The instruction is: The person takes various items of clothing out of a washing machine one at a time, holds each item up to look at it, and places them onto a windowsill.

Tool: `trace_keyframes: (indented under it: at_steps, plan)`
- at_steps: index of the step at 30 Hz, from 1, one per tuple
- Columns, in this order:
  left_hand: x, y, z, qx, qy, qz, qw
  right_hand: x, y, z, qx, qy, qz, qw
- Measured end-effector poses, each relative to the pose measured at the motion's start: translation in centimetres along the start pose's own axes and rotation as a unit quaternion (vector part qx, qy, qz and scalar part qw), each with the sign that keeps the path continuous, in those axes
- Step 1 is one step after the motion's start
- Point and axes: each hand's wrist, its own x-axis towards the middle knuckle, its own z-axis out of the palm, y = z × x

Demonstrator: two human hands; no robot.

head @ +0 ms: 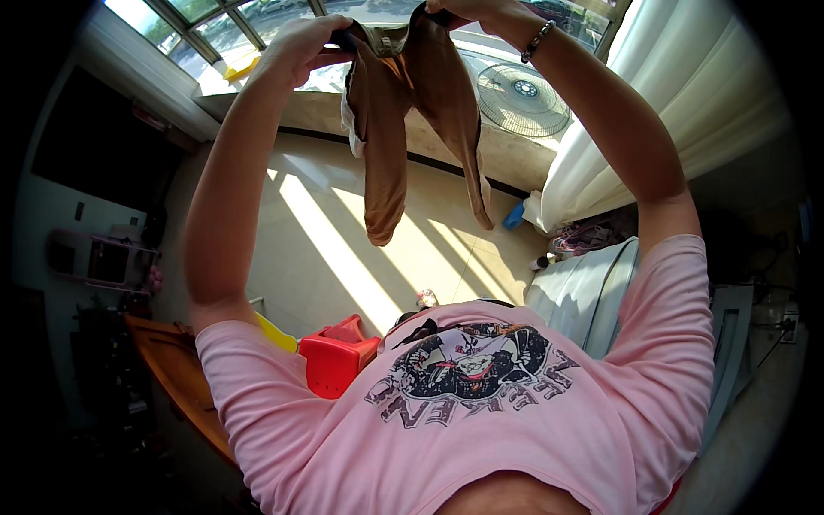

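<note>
A pair of brown trousers (386, 148) hangs from both of my raised hands in front of the window. My left hand (302, 48) grips one side of the dark waistband, thumb on top and fingers beneath. On the other side, my right hand (473, 11) pinches the waistband near the top edge of the view, where part of the hand is cut off. Both legs dangle over the tiled floor, and a strip of white cloth (351, 125) shows along the left leg's outer edge. A beaded bracelet (538, 41) circles my right wrist.
Behind the trousers, a round fan (524, 96) rests on the windowsill beside a white curtain (682, 96). A red plastic stool (335, 360) stands low left. At right are a pale grey covered item (573, 290), several hangers (582, 238) and a blue bottle (514, 215).
</note>
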Motion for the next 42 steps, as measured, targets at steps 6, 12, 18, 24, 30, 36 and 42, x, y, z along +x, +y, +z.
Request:
trace_keyframes:
  at_steps: [6, 12, 18, 24, 30, 36, 42]
  plan:
    - [-0.2, 2.4, 5.0, -0.1, 0.005, 0.072, 0.992, -0.9, -3.0, 2.8, 0.098, -0.104, -0.047, 0.989]
    - [-2.9, 2.4, 5.0, 0.016, -0.025, 0.269, 0.963, -0.7, -3.4, 0.0, 0.155, -0.211, -0.081, 0.962]
    - [-1.3, -5.3, 0.1, 0.379, 0.07, 0.259, 0.886, -0.5, -3.6, -1.8, 0.121, -0.155, -0.03, 0.98]
    - [0.3, -5.0, -4.1, 0.323, 0.099, 0.368, 0.867, -0.5, -3.3, -2.0, 0.189, -0.202, -0.051, 0.959]
    - [0.8, -4.3, -1.9, 0.228, -0.117, 0.321, 0.912, 0.0, -3.8, -2.7, 0.292, -0.304, -0.071, 0.904]
    - [-0.1, -2.1, 1.0, 0.268, -0.175, 0.121, 0.94, -0.4, -3.5, -5.1, 0.217, -0.325, -0.039, 0.92]
    - [0.5, -1.0, 4.4, 0.368, -0.15, 0.237, 0.887, -5.9, -10.0, -6.3, -0.495, -0.249, -0.11, 0.825]
